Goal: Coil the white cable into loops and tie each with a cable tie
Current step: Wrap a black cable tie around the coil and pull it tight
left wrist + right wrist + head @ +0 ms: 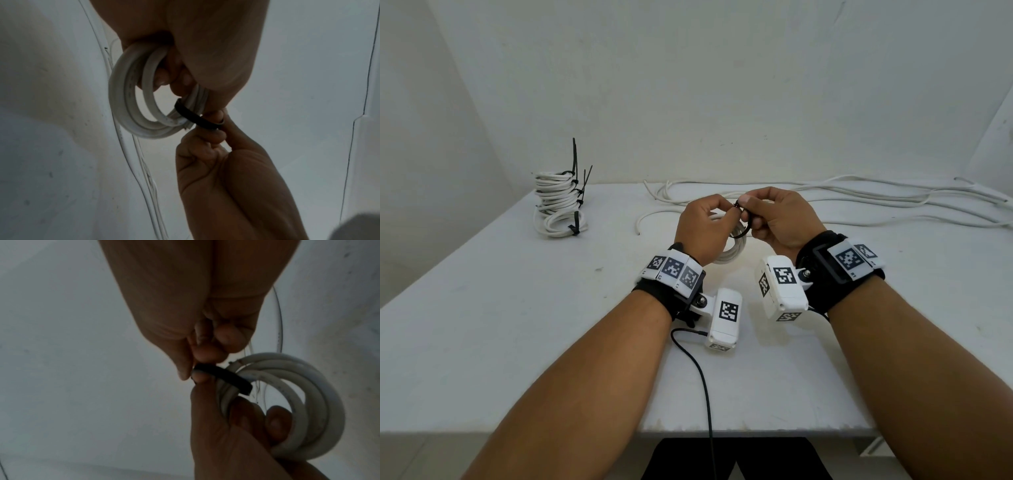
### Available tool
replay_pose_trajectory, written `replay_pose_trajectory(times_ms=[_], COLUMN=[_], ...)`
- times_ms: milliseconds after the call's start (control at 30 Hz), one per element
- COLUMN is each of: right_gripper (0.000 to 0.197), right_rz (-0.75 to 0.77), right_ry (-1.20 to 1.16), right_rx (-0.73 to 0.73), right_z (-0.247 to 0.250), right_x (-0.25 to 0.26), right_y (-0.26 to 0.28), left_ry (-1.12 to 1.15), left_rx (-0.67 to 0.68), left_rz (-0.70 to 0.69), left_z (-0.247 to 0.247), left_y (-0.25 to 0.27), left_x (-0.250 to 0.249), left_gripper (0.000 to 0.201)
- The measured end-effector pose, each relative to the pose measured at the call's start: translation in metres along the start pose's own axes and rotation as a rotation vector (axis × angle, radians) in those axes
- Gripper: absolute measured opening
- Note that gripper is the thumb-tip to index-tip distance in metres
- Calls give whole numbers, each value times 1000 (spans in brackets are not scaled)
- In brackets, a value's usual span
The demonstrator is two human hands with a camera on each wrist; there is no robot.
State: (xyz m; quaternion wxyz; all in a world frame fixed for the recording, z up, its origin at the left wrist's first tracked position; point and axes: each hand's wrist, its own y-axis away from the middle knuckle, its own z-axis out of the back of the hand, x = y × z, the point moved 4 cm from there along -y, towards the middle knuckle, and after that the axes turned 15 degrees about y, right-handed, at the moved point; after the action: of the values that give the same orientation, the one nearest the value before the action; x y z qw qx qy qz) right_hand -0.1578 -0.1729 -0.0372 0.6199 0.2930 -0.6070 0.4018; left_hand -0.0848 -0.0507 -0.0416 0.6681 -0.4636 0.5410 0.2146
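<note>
Two hands meet above the middle of the tabletop (pixel 524 308), both busy on one small coil (pixel 131 100) of white cable held clear of the surface. The left hand (pixel 702 226) has its lower fingers hooked through the coil while its thumb and forefinger pinch the black cable tie (pixel 197 120); the right hand (pixel 780 219) pinches the other end of that tie right against it. From the wrist views the tie is wrapped once across the bundled turns, where the strands lie side by side.

I would say the step in hand is feeding the tie's tail into its head, or just starting to draw it snug; the joint itself is hidden behind the fingertips, so I cannot tell whether it has caught. To do it well, the left hand should keep the turns stacked flat and together so none slips out as the band closes. The right should pull the tail straight along the tie, not sideways, until it grips all the strands.

Several finished coils (pixel 558 202) stand stacked at the far left of the tabletop, black tie tails sticking up. Loose white cable (pixel 859 195) lies strung along the back edge to the right, apparently awaiting coiling.
</note>
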Motion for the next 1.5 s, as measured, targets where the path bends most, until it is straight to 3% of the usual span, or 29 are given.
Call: replay_pose_trajectory(times_ms=[167, 633, 1133, 1367, 1500], right_gripper=[3, 5, 6, 20, 17], right_rz=[-63, -44, -137, -137, -117], right_ry=[52, 75, 21, 265, 176], right_rx=[110, 87, -1, 162, 76], right_z=[2, 1, 4, 5, 12], right_x=[0, 4, 6, 9, 10], right_y=[3, 7, 9, 18, 14], left_ry=[33, 27, -232, -166, -163], left_rx=[-56, -81, 78, 35, 132], left_rz=[60, 112, -53, -15, -32], left_z=[5, 5, 0, 9, 3], left_y=[-2, -2, -6, -8, -3], left_x=[4, 6, 4, 6, -1], left_gripper=[13, 14, 10, 10, 13])
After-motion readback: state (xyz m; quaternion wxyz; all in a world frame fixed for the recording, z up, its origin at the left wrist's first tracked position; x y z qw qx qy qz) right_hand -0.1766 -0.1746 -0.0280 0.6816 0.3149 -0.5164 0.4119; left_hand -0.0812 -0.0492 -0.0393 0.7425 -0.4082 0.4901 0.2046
